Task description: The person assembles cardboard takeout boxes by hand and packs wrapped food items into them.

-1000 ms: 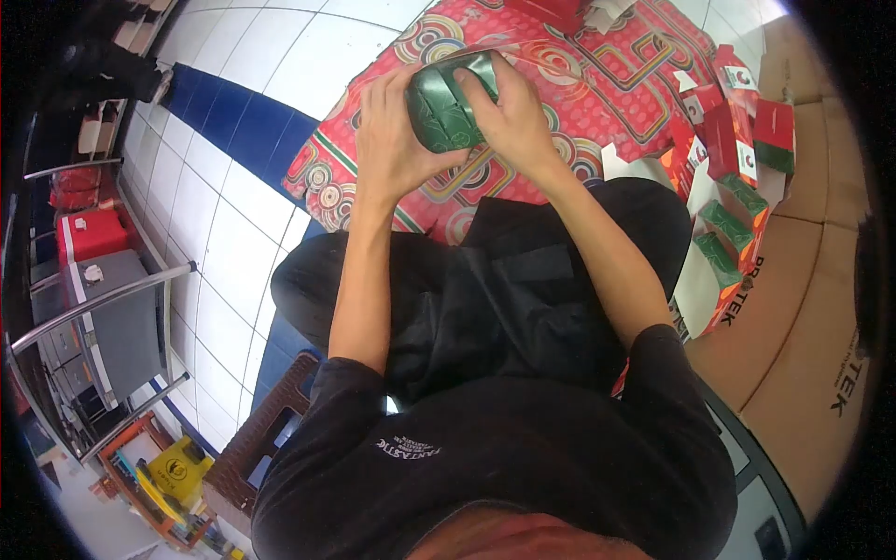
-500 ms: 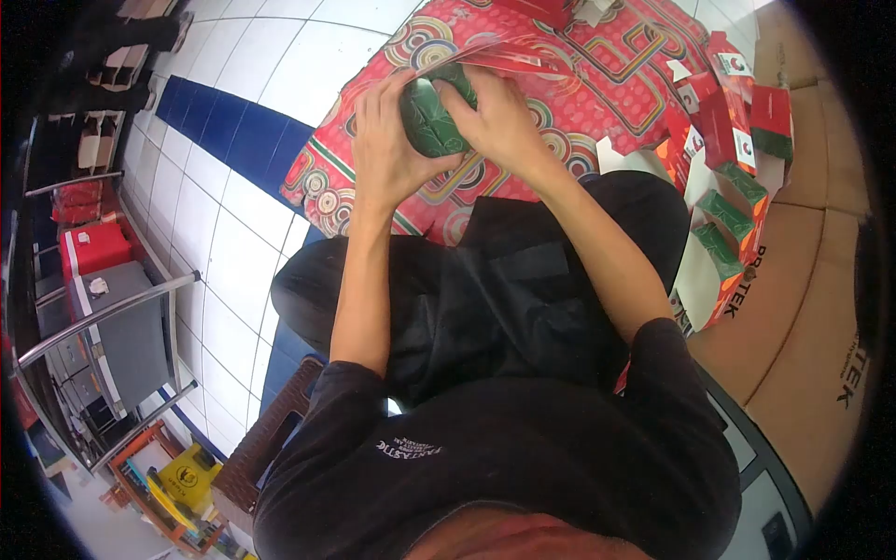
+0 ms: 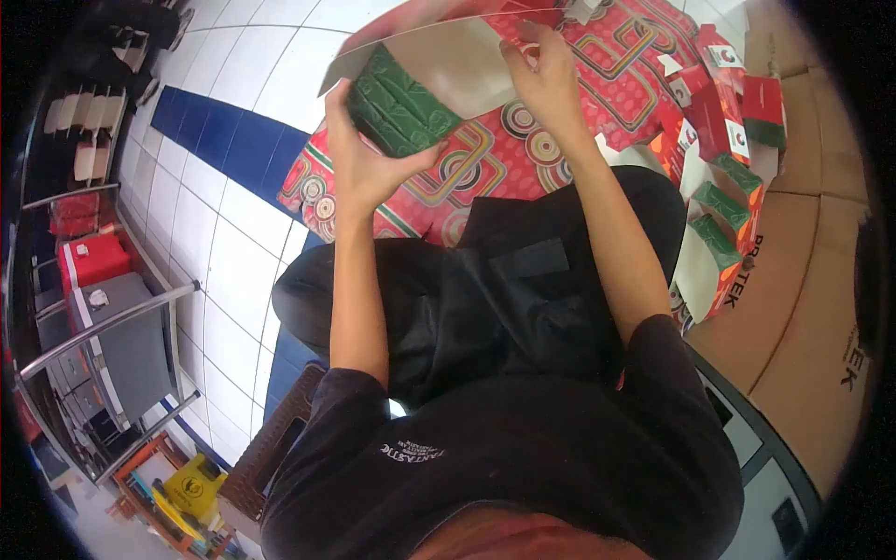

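Note:
My left hand grips a cardboard box that is partly unfolded. Its green, leaf-patterned part lies between my thumb and fingers, and a broad pale inner panel spreads out to the right, with a red outer side showing along the top. My right hand is raised by the right end of that panel, thumb and fingers apart; I cannot tell whether a fingertip touches it. Beneath both hands lies a red patterned cloth surface.
Several red and green cardboard boxes lie open on the right, beside large brown cartons. A metal rack with red and grey boxes stands on the left, over white floor tiles. A brown woven-textured stool is near my left elbow.
My right hand has left the green part and moved right and up. The pale panel now spreads open between my hands, while my left hand keeps its hold.

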A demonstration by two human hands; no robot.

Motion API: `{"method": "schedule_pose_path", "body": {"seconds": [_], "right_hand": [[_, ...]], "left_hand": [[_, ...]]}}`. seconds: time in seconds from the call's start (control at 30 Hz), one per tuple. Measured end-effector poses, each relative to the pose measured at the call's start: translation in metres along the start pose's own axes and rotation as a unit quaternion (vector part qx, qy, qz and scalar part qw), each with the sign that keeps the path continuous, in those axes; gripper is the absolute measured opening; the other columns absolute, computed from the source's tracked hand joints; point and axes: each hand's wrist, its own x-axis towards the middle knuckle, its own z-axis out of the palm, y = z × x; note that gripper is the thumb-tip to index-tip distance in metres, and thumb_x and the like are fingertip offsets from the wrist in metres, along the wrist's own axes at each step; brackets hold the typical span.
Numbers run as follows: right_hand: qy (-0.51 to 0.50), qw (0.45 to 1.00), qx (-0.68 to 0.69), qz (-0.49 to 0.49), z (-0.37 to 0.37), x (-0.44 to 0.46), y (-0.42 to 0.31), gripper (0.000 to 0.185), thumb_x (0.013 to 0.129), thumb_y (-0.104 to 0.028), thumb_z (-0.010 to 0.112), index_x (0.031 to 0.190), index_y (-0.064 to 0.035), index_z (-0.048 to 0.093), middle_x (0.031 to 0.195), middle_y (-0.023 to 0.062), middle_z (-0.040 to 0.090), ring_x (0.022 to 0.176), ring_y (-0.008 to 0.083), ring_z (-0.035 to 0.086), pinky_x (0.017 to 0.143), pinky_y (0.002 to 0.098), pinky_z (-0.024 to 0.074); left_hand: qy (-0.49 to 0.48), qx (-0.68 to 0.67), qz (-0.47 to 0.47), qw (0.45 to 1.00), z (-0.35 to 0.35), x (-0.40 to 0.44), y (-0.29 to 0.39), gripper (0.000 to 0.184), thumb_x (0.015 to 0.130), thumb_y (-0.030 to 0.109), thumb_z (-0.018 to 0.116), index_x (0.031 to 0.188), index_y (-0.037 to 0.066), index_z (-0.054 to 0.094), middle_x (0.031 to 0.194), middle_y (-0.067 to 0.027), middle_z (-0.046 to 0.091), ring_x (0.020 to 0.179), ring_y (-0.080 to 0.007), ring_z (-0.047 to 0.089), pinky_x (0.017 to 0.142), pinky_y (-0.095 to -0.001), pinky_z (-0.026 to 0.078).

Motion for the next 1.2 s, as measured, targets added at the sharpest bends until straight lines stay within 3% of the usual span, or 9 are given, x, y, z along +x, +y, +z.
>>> {"method": "schedule_pose_path", "body": {"seconds": [0.13,0.57,0.73,0.87,1.0,1.03,1.07,1.1,1.2], "right_hand": [[-0.148,0.967,0.137,0.154,-0.007,0.000,0.009,0.038,0.104,-0.028,0.064,0.126,0.0019,0.075,0.099,0.0260,0.078,0.096,0.0396,0.077,0.089,0.0474,0.0569],[-0.191,0.968,0.087,0.141,0.011,-0.010,0.027,0.035,0.102,-0.023,0.066,0.128,-0.0029,0.078,0.101,0.0253,0.079,0.094,0.0338,0.080,0.086,0.0444,0.0603],[-0.226,0.943,0.073,0.233,0.004,0.002,0.023,0.042,0.105,-0.038,0.064,0.123,-0.0040,0.079,0.101,0.0228,0.079,0.097,0.0375,0.078,0.086,0.0462,0.0585],[-0.155,0.978,-0.063,0.129,-0.059,0.025,0.030,0.053,0.100,-0.055,0.060,0.113,-0.0079,0.081,0.109,0.0215,0.080,0.106,0.0427,0.077,0.092,0.0557,0.0603],[-0.097,0.897,-0.399,0.166,-0.146,0.076,0.137,0.059,0.086,-0.060,0.070,0.122,-0.0147,0.082,0.127,0.0155,0.080,0.117,0.0426,0.074,0.104,0.0653,0.0528],[-0.248,0.857,-0.389,0.228,-0.206,0.101,0.094,0.062,0.093,-0.039,0.074,0.148,-0.0111,0.066,0.120,0.0241,0.079,0.111,0.0400,0.078,0.097,0.0516,0.0630],[-0.181,0.796,-0.462,0.346,-0.226,0.107,0.099,0.084,0.091,-0.065,0.078,0.160,-0.0233,0.058,0.147,0.0155,0.071,0.130,0.0371,0.071,0.115,0.0541,0.0532],[-0.161,0.793,-0.482,0.335,-0.255,0.090,0.191,0.065,0.083,-0.052,0.078,0.134,-0.0125,0.076,0.136,0.0178,0.077,0.123,0.0445,0.072,0.107,0.0714,0.0486],[-0.219,0.728,-0.521,0.388,-0.295,0.061,0.247,0.085,0.080,-0.041,0.086,0.154,-0.0080,0.058,0.143,0.0226,0.072,0.129,0.0451,0.070,0.110,0.0667,0.0499]], "left_hand": [[-0.027,-0.049,0.034,0.998,0.001,0.000,0.003,0.118,0.056,0.026,0.107,0.151,-0.002,0.042,0.133,-0.0140,0.058,0.122,-0.0261,0.063,0.105,-0.0417,0.053],[-0.045,-0.126,-0.035,0.990,0.003,-0.017,-0.017,0.126,0.062,0.017,0.107,0.163,0.000,0.033,0.149,-0.0168,0.050,0.135,-0.0264,0.055,0.109,-0.0438,0.054],[-0.047,-0.136,-0.029,0.989,0.006,-0.013,-0.024,0.124,0.067,0.019,0.105,0.165,-0.001,0.031,0.155,-0.0188,0.047,0.144,-0.0303,0.048,0.123,-0.0463,0.038],[-0.018,-0.136,-0.059,0.989,0.007,-0.012,-0.020,0.120,0.073,0.022,0.103,0.166,-0.001,0.030,0.159,-0.0190,0.043,0.149,-0.0317,0.043,0.125,-0.0460,0.033],[-0.015,-0.097,-0.080,0.992,0.001,-0.010,-0.024,0.118,0.075,0.024,0.102,0.165,-0.001,0.031,0.162,-0.0208,0.042,0.153,-0.0334,0.039,0.127,-0.0471,0.031],[-0.011,-0.100,-0.080,0.992,0.000,-0.008,-0.021,0.118,0.075,0.024,0.102,0.165,-0.001,0.031,0.162,-0.0208,0.042,0.153,-0.0334,0.039,0.127,-0.0471,0.031],[-0.007,-0.105,-0.081,0.991,0.001,-0.005,-0.018,0.118,0.075,0.024,0.102,0.165,-0.001,0.031,0.162,-0.0214,0.042,0.152,-0.0336,0.040,0.128,-0.0472,0.031],[-0.003,-0.109,-0.083,0.991,0.002,-0.003,-0.015,0.118,0.075,0.025,0.103,0.165,-0.001,0.031,0.162,-0.0220,0.042,0.152,-0.0339,0.040,0.128,-0.0472,0.031],[-0.008,-0.113,-0.080,0.990,0.002,0.000,-0.014,0.117,0.075,0.026,0.103,0.164,-0.001,0.031,0.161,-0.0226,0.043,0.151,-0.0335,0.041,0.128,-0.0466,0.031]]}}
